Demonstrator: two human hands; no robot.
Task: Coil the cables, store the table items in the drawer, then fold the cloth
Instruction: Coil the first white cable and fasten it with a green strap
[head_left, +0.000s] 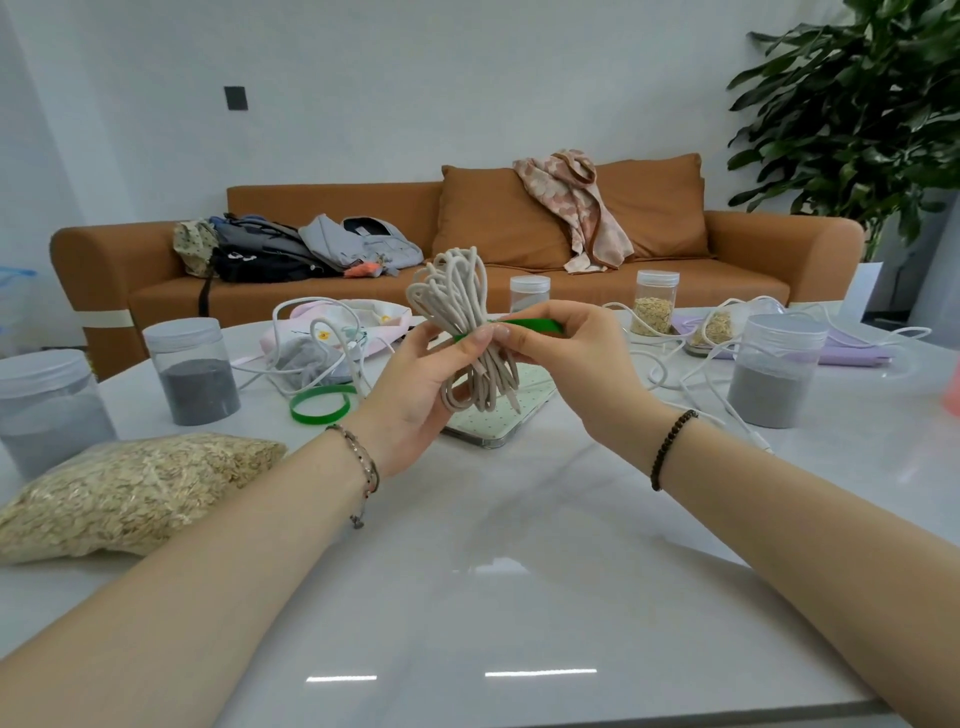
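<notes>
On the white table (519, 525), a bag of oats (130, 488) is recorded at far left, with two grey-filled jars (189, 371) behind it. A green band (319, 404) lies flat beside loose white cables (322, 338). The beige cable bundle (467, 332), folded into several loops, is gripped above the table's middle by the left hand (415, 384); a second green band (535, 326) at its waist is pinched by the right hand (561, 353). A third jar (779, 374) (three grey-filled counted) stands before a lilac cloth (852, 353).
</notes>
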